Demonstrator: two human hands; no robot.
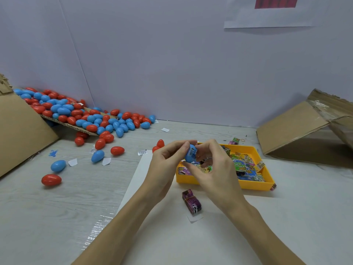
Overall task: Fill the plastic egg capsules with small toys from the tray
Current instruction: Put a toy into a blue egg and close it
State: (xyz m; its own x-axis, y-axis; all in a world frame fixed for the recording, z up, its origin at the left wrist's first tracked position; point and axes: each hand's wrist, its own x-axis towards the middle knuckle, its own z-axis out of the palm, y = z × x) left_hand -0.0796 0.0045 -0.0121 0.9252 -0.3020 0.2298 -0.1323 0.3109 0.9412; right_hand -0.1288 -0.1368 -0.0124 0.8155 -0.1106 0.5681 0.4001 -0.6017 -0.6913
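Both forearms enter from the bottom edge and meet above the white sheet (248, 217) on the table (57, 207). Left hand (164, 163): fingers curled round the left side of a blue egg (191, 154), thumb on top. Right hand (214, 165): fingers and thumb curled round the egg's right and lower side; both hands grip it. The egg bears a label with black bars. Whether its halves are closed cannot be told, since the fingers cover the seam.

Nearest on the sheet, just below the hands: a small purple packet bundle (192, 201), lying free, touching neither hand.

Behind and under the hands: yellow tray (254, 185) holding small toy packets (244, 165), green, blue and purple print. The hands hide its left portion.

Left, on the bare table: loose red egg (51, 179), loose blue egg (58, 165), white paper scraps (72, 162), further single eggs beyond.

Far left: pile of red and blue eggs (86, 113) spilling off a cardboard flap (76, 128) of a cardboard box (21, 131).

Far right: a second cardboard box (305, 127), tipped on its side, well apart from the tray.

Back: pale wall (172, 64) with a paper sheet (267, 16) pinned up.
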